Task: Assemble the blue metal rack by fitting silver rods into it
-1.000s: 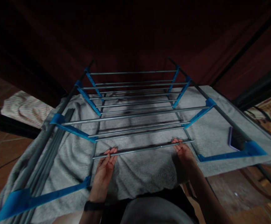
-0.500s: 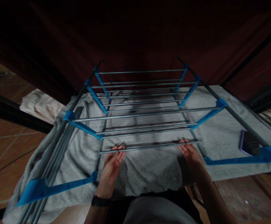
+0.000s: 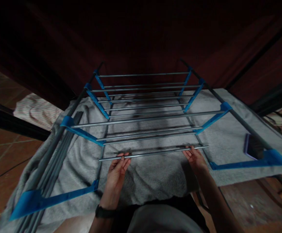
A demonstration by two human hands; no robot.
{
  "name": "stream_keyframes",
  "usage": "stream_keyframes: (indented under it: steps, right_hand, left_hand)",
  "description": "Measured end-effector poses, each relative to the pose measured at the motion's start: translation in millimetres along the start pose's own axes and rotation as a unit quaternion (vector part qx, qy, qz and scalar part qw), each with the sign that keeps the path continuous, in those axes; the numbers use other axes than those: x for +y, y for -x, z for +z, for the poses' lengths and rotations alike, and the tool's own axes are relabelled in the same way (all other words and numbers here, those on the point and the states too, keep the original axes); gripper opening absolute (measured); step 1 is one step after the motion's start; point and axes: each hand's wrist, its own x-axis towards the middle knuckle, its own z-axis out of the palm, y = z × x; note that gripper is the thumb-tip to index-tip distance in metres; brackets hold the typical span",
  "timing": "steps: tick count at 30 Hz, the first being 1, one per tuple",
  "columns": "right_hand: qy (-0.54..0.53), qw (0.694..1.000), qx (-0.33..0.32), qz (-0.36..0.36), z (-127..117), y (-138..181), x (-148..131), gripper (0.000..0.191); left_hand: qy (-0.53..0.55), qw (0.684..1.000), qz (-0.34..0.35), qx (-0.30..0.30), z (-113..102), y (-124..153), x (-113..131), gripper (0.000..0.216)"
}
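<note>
both hands are clamped on one loose grey metal rod (image 3: 155, 153): my left hand (image 3: 116, 170) pinches it near its left end, thumb above and fingers below; my right hand (image 3: 196, 160) grips it near its right end. the rod is level or nearly so, above the fleece blanket (image 3: 152, 178), nearer to me than the fitted crossbars (image 3: 141, 120). both rod ends are apart from the near left blue bracket (image 3: 68, 194) and the near right blue bracket (image 3: 242, 164). whether it touches the lower side tubes, i cannot tell.

the step in hand appears to be alignment of this rod with the frame. the next move calls for an even grip and for each end to meet its seat squarely; tilting could make one end bind. spare rods (image 3: 58, 161) lie at my left.
</note>
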Motion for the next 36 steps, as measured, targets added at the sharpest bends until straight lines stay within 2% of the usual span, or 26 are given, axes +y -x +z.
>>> stream_keyframes:
  steps: [8,21,26,36]
  right_hand:
    - [-0.011,1.000,-0.007,-0.001,1.5,1.4,-0.3,0.024]
    - [-0.014,1.000,0.021,-0.001,3.2,-2.9,2.1,0.021]
    - [-0.013,1.000,-0.003,0.008,0.0,-3.6,2.5,0.013]
    - [0.004,0.999,-0.031,0.012,3.9,-0.8,0.1,0.024]
  left_hand:
    - [-0.016,1.000,0.006,0.023,0.6,-1.0,1.7,0.018]
    - [-0.022,0.997,0.011,0.069,8.2,-1.5,5.8,0.021]
    - [-0.026,0.997,0.014,0.073,6.5,-1.7,7.9,0.019]
    - [-0.015,0.996,0.011,0.088,5.9,-2.8,8.7,0.029]
